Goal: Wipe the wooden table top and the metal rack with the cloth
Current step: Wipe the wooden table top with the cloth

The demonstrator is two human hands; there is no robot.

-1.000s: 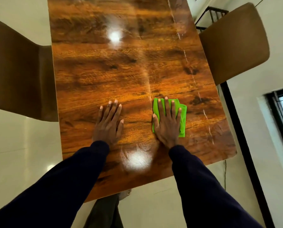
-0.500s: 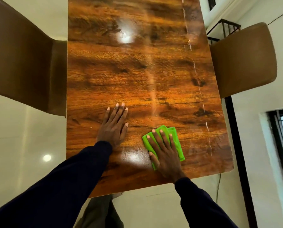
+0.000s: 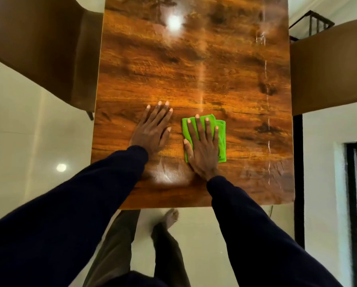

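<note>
Cloth (image 3: 221,141), bright green and folded, lies flat on the glossy wooden table top (image 3: 194,69) near its front edge, a little right of centre. The person's right hand (image 3: 203,150) presses down on it, fingers straight and spread. The left hand (image 3: 152,131) lies flat on bare wood just beside it, holding nothing. A left chair (image 3: 38,48) and a right chair (image 3: 329,69), both brown, flank the table; a black metal rack (image 3: 310,23) shows behind the latter.
</note>
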